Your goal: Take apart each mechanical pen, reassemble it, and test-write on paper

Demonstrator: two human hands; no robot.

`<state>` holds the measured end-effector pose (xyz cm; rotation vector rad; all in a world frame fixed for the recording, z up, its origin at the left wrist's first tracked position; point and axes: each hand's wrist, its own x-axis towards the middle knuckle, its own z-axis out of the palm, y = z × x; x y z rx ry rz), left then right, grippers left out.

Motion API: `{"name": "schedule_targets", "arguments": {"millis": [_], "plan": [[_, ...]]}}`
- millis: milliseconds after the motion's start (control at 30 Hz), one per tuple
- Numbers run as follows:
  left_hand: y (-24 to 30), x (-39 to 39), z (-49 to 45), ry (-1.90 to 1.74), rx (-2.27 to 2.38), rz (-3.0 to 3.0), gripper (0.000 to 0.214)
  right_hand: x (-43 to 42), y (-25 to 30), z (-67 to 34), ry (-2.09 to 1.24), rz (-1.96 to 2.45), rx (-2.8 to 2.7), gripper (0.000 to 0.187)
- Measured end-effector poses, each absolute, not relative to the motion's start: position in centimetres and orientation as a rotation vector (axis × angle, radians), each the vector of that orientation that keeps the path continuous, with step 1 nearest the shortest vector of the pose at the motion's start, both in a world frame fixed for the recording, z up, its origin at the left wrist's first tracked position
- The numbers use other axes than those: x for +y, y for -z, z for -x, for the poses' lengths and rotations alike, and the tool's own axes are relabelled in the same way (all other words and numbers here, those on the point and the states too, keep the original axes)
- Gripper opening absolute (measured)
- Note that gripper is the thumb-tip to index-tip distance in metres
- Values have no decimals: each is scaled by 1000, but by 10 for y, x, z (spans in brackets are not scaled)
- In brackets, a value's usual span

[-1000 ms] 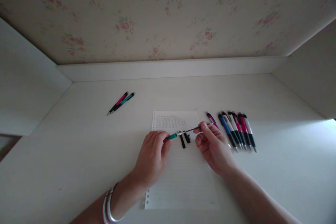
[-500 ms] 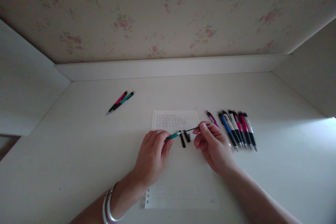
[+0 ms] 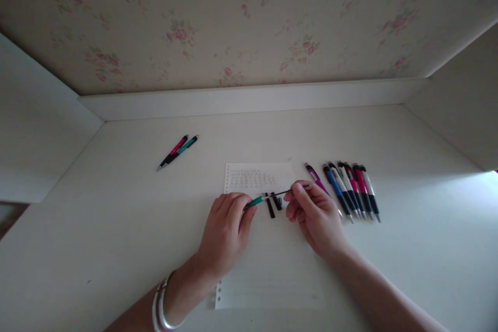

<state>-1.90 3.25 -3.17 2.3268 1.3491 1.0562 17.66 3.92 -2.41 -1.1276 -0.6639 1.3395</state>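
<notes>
My left hand (image 3: 229, 218) is closed on a green pen barrel (image 3: 256, 201), its end pointing right. Between the thumb and fingers of my right hand (image 3: 313, 212) is a thin dark pen refill (image 3: 282, 193). The refill's left tip meets the open end of the barrel; how far it sits inside I cannot tell. Below the refill, small black pen parts (image 3: 270, 206) lie on the sheet of lined paper (image 3: 272, 264). Handwriting covers the upper part of the sheet.
To the right lies a row of pens (image 3: 352, 192) in blue, white and pink. A purple pen (image 3: 316, 177) lies partly behind my right hand. Two pens (image 3: 178, 152), pink and green, rest at the back left. A white ledge (image 3: 249, 98) borders the desk's back.
Both hands keep nearly the same pose. The refill and barrel stay end to end, with only a very slight shift of my right hand to the left.
</notes>
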Motion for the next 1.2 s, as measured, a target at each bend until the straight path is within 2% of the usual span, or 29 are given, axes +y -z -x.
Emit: {"name": "schedule_targets", "arguments": {"millis": [500,1000,1200], "plan": [[31,32,19,-1050,1267,-2375,8,33,22,-174,-1286,1234,-1060,29],[28,30,17,-1073,1145,-2330,8,31,25,-174,-1238,1198,-1110,31],[30,27,17,-1028,1168,-2219,11,31,17,-174,-1317,1220,-1074,28]]}}
